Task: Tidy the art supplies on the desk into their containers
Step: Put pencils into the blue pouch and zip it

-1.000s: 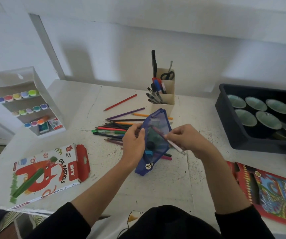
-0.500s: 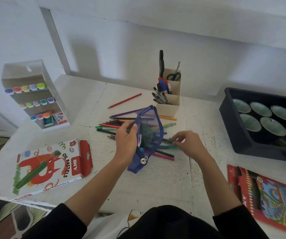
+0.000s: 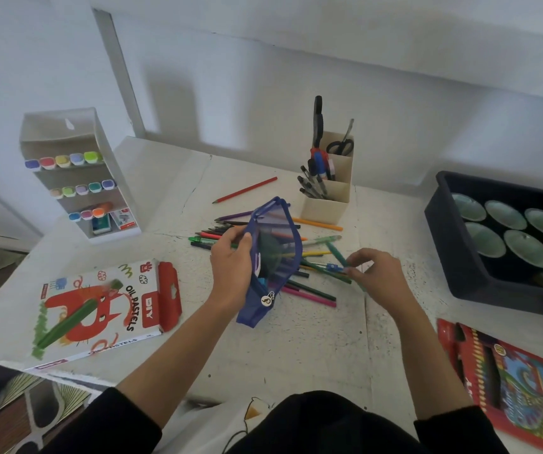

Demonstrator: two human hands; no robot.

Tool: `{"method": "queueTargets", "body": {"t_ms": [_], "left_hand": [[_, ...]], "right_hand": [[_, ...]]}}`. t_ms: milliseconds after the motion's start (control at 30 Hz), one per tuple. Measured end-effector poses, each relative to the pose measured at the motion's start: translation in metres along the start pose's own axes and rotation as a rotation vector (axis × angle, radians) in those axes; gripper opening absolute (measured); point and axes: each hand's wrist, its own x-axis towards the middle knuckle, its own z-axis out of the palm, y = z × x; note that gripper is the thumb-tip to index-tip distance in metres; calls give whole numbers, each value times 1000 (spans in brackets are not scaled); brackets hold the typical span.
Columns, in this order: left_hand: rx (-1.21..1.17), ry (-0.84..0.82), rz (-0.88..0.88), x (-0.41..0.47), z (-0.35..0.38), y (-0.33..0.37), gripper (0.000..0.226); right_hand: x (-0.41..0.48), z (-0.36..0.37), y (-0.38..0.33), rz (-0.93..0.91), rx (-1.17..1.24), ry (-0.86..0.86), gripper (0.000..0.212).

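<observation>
A person at a white desk (image 3: 296,348) sorts art supplies, the job judged well short of finished. A black tray (image 3: 440,231) of cups sits at the right edge, a marker rack (image 3: 76,132) at the left, an oil pastel box (image 3: 106,309) near the front left corner and a pen holder (image 3: 327,208) at the back. A loose pile of pencils (image 3: 309,291) lies mid-desk, and one red pencil (image 3: 245,190) rests apart behind it. The left hand (image 3: 230,273) is closed on the rim of a blue pouch (image 3: 273,257), holding it open above the pile; a few items show inside. The right hand (image 3: 375,273) pinches a green pen (image 3: 337,253) just beside the pouch. Bare desk in front leaves room to work; the flanks are crowded.
</observation>
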Motion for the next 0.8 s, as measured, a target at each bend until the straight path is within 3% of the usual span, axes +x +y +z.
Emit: {"method": "queueTargets", "body": {"t_ms": [133, 233, 433, 667, 800], "left_hand": [[-4, -27, -3, -2, 2, 0, 17], [9, -36, -6, -3, 3, -1, 15], [24, -48, -21, -6, 5, -1, 13], [-18, -26, -5, -5, -1, 1, 22], [-26, -9, -48, 0, -5, -3, 16]], "right_hand": [[-7, -14, -18, 55, 268, -18, 7], [-15, -20, -40, 124, 443, -127, 8], [-19, -2, -86, 82, 355, -296, 14], [-13, 9, -100, -3, 556, -115, 19], [2, -5, -68, 53, 492, 27, 17]]}}
